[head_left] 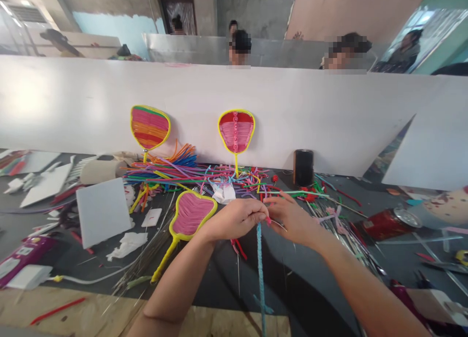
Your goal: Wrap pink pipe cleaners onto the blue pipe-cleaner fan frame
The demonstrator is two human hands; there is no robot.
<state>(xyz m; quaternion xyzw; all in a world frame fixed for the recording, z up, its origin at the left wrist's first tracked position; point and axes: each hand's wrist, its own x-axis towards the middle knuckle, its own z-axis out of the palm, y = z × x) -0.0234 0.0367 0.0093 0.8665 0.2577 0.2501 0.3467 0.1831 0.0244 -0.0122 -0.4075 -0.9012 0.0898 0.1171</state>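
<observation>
My left hand [244, 217] is closed in a pinch at the top of a light-blue fuzzy pipe-cleaner stem [260, 266], which hangs down toward the front edge. At its fingertips sits a small pink piece of pipe cleaner [268, 221], with a thin wire reaching right from it. Close against it, my right hand [294, 219] has bent fingers meeting at the pink piece; its thumb is partly hidden. Beside my left forearm lies a pink fan with a yellow rim [193, 214]. Two more fans, one striped [150, 127] and one with pink beads [236, 131], lean on the white board.
Bundles of coloured pipe cleaners [171, 168] lie behind my hands. A black can-like object [303, 167] and a red can [389, 224] stand and lie to the right. At left are a white foam square [104, 212] and a purple glue gun [27, 256]. People sit beyond the white board [314, 112].
</observation>
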